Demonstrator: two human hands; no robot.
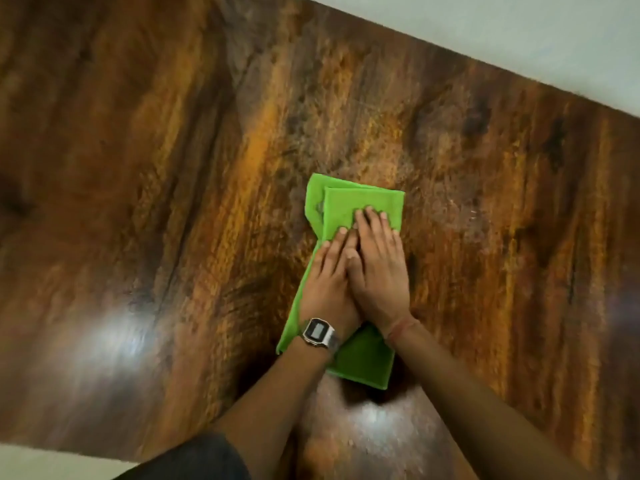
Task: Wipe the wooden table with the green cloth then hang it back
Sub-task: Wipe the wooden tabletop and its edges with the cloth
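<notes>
Two hands are laid flat, palms down, on one green cloth (pixel 360 206), neither closed around it.

Green cloth: folded into a long strip, spread on the wooden table (pixel 173 168) near its middle, one end toward the far edge, the other toward the person. A second layer is seen at the far end, its corner turned out at the left.

Left hand (pixel 327 278): fingers straight and together, pressed on the middle of the cloth. A digital watch (pixel 317 332) with a metal band is worn on the wrist.

Right hand (pixel 379 268): fingers extended, pressed just beside the left hand and partly over it. A reddish thread (pixel 400 329) is tied at the wrist.

Wooden table: dark, streaked grain, glossy, with pale light patches at the near side. A pale floor (pixel 519 29) is seen beyond the far edge.
</notes>
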